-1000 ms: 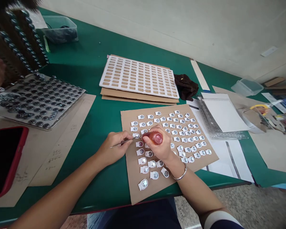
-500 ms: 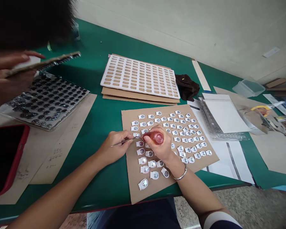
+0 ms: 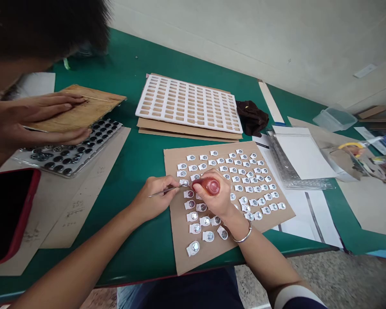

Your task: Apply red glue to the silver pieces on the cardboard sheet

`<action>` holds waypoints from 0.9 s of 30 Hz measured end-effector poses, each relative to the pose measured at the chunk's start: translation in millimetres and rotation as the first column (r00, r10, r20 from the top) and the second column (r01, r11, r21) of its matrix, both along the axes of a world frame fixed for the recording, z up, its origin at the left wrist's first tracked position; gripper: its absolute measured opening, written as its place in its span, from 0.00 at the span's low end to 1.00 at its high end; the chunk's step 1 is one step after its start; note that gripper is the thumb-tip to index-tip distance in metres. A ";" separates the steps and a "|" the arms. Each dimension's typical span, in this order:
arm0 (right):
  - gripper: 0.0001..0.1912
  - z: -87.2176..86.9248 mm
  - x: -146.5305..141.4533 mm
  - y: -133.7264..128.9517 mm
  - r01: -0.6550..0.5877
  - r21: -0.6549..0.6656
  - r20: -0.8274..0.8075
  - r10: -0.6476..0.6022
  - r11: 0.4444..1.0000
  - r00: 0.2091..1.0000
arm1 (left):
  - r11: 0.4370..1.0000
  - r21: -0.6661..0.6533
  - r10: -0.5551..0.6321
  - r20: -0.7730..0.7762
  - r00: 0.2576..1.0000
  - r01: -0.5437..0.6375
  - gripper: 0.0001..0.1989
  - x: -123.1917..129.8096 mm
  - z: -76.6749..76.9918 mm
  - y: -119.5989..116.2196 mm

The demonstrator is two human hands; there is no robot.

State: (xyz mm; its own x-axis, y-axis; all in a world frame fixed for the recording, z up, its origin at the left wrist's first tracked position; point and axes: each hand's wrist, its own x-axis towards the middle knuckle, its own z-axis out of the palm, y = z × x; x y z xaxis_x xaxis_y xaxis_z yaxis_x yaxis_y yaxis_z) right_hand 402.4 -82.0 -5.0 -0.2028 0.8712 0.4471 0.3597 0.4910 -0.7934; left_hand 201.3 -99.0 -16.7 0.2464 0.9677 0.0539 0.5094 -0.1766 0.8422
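My left hand (image 3: 159,195) is closed on a thin metal tool (image 3: 161,192), perhaps tweezers, whose tip touches a small white tab with a round metallic centre (image 3: 184,183). In my right hand (image 3: 217,195) is a small squeeze bottle (image 3: 212,186) with reddish contents, its base towards me and its nozzle aimed at that same tab. Several such tabs lie in loose rows on a brown cardboard sheet (image 3: 183,262) under both hands. My right hand covers some of them.
At the left, a co-worker's hands (image 3: 51,111) hold a wooden board (image 3: 93,101) over a tray of dark round parts (image 3: 73,161). A red-cased phone (image 3: 6,214) lies nearer. Behind the cardboard is a white slotted tray (image 3: 189,103); a dark cloth (image 3: 252,118) and clear plastic packs (image 3: 296,171) lie right.
The co-worker has lowered and tilted the board flat over the tray of dark parts, with hands moving right. My hands, the metal tool and the bottle stay nearly still.
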 end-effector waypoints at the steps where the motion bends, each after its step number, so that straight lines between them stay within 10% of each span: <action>1: 0.11 0.0 0.0 0.1 0.001 0.000 -0.004 -0.001 1.000 1.000 | 1.000 -0.004 0.001 0.000 1.000 -0.001 0.05 -0.1 -0.3 0.0; 27: 0.11 -3.8 -2.0 -0.4 -0.009 -0.031 -0.022 0.009 0.999 1.000 | 1.000 0.003 0.001 0.015 1.000 -0.001 0.05 0.8 0.4 0.4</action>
State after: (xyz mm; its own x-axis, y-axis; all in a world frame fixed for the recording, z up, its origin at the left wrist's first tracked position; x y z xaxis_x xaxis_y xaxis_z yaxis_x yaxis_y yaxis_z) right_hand 400.4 -82.4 -8.8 -0.2014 0.8829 0.4242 0.3382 0.4691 -0.8158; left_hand 202.1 -98.6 -16.3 0.2448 0.9677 0.0605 0.4967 -0.1788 0.8493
